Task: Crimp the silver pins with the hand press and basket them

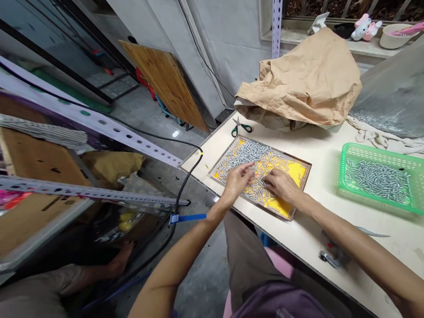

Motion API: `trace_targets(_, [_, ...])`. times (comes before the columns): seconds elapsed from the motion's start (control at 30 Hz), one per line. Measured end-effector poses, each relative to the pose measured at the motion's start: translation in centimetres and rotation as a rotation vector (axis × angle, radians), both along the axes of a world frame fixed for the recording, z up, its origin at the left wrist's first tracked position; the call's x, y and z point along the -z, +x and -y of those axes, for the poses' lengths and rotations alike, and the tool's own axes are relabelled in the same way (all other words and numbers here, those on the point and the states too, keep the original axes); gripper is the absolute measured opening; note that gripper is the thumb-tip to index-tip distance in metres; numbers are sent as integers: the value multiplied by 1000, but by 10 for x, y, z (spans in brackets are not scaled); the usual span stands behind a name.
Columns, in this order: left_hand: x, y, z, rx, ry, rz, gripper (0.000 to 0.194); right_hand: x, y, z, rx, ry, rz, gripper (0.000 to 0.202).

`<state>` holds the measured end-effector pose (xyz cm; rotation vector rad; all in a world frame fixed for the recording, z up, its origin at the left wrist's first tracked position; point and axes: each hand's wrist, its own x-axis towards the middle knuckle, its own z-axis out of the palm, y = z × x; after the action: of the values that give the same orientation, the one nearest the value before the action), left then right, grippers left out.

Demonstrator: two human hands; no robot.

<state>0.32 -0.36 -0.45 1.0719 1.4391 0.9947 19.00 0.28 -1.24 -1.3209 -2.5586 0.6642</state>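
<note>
A shallow framed tray (300, 170) with a yellow bottom lies on the pale table, covered in many small silvery metal pieces (251, 152), densest at its far left. Over the tray's left-middle part is my left hand (237, 179), thumb and fingers bent towards each other among the pieces. My right hand (279, 184) is just to the right, its fingers curled down onto the pieces. Whatever either hand's fingertips hold is too small to make out. A narrow gap separates the two hands.
Green-handled scissors (241, 127) lie behind the tray. A green basket (380, 201) of metal pieces stands right, near a crumpled paper bag (308, 79). A tape dispenser (328, 258) sits by the front edge. A black cable (185, 176) hangs left; another person's foot (122, 260) shows lower left.
</note>
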Motion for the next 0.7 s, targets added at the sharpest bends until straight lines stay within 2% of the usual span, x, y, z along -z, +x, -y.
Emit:
trace_targets(0.13, [9,-1,2,138,151,-291,25,-2,-1,-13,83,-56,-23,15])
trace_targets(0.27, [12,-1,8,288,348,-606,34,-9,10,-15,146,-71,-66,18])
trace_targets(0.37, [10,1,14,357,388,-807,33,-13,12,-7,205,47,62,22])
trace_targets(0.43, [7,3,16,423,376,-904,30,-12,7,-1,146,140,115,18])
trace_targets(0.5, [5,5,17,480,348,-968,24,-10,0,2,31,162,109,17])
trace_targets(0.57, [4,7,15,497,329,-988,17,-6,-7,3,-24,135,89,20])
trace_targets(0.63, [4,6,11,477,326,-937,10,-2,-11,1,17,90,60,16])
trace_targets(0.7, [6,4,6,422,318,-788,10,1,-11,-2,82,29,-43,13])
